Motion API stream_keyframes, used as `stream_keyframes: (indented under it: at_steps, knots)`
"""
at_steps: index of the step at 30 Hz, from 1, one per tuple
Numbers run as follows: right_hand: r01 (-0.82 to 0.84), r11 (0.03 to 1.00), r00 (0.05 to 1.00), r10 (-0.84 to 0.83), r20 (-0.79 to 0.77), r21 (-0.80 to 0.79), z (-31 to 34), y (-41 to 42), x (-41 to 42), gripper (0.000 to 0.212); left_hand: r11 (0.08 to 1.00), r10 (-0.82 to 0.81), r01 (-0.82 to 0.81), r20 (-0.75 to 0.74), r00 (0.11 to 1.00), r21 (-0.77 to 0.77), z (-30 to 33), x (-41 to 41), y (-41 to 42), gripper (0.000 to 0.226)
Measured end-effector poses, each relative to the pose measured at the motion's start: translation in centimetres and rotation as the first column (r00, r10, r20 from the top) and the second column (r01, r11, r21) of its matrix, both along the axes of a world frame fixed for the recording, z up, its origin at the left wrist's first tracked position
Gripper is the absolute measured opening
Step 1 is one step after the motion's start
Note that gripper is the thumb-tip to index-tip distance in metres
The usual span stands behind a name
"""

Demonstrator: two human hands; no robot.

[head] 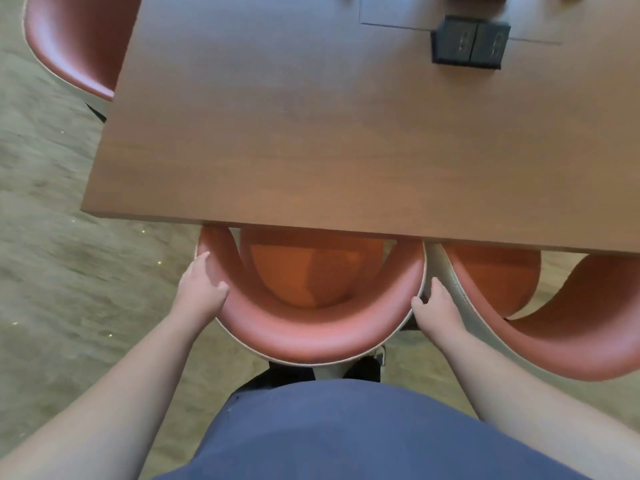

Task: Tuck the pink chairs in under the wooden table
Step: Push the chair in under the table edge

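Observation:
A pink chair (311, 337) with a curved padded back stands right in front of me, its orange seat partly under the near edge of the wooden table (311, 133). My left hand (202, 285) grips the left side of the chair's back. My right hand (436, 303) holds the right side of that back, squeezed between it and a second pink chair (568, 348) at the right. That second chair's seat also reaches under the table edge. A third pink chair (72, 43) stands at the table's far left side.
A black power socket box (469, 43) sits raised on the tabletop at the back right. Beige carpet (52, 237) covers the floor to the left. My dark shoes (363, 368) stand just behind the middle chair.

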State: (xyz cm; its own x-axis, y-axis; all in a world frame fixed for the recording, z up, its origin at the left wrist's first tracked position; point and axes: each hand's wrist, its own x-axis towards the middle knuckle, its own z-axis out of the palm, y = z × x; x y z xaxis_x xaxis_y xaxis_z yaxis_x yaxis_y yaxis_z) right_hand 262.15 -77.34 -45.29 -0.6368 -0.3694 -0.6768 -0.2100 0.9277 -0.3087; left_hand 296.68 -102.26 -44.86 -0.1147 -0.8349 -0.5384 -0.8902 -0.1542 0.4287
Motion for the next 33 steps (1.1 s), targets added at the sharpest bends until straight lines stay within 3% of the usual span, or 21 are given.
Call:
stream_keyframes:
  at_steps: [3, 7, 10, 13, 17, 20, 26, 33]
  knots:
    - [0.198, 0.98, 0.98, -0.198, 0.0, -0.002, -1.0, -1.7, 0.4, 0.075, 0.991, 0.124, -0.125, 0.012, 0.992, 0.046, -1.7, 1.5, -4.4, 0.081]
    - [0.327, 0.945, 0.945, -0.327, 0.007, 0.011, -2.6, -3.2, 0.2, 0.076, 0.974, 0.17, -0.178, 0.068, 0.983, 0.137, -4.0, 2.6, -8.1, 0.089]
    - [0.414, 0.91, 0.91, -0.414, 0.012, 0.012, -4.3, -4.2, -0.9, 0.071, 0.941, 0.235, -0.232, 0.019, 0.972, 0.245, -6.2, 1.8, -9.5, 0.095]
    - [0.496, 0.868, 0.867, -0.494, 0.061, -0.013, -6.3, -4.8, -2.3, 0.067, 0.896, 0.327, -0.303, -0.02, 0.945, 0.323, -8.3, 0.2, -10.3, 0.093]
    - [0.587, 0.808, 0.806, -0.578, 0.129, -0.044, -8.4, -5.6, -4.0, 0.082, 0.849, 0.458, -0.42, -0.052, 0.887, 0.32, -10.6, -0.7, -11.2, 0.077]
    - [0.628, 0.775, 0.774, -0.615, 0.15, -0.064, -9.5, -6.2, -4.9, 0.074, 0.782, 0.544, -0.47, -0.08, 0.835, 0.409, -11.5, -0.7, -12.1, 0.066]
    - [0.598, 0.794, 0.801, -0.595, 0.065, -0.106, -10.2, -6.3, -4.9, 0.035, 0.894, 0.396, -0.373, -0.05, 0.917, 0.247, -11.3, -0.6, -12.1, 0.056]
    - [0.537, 0.836, 0.843, -0.536, 0.04, -0.116, -9.3, -6.5, -4.4, 0.025, 0.934, 0.305, -0.299, -0.002, 0.952, 0.195, -10.7, -0.2, -12.3, 0.051]
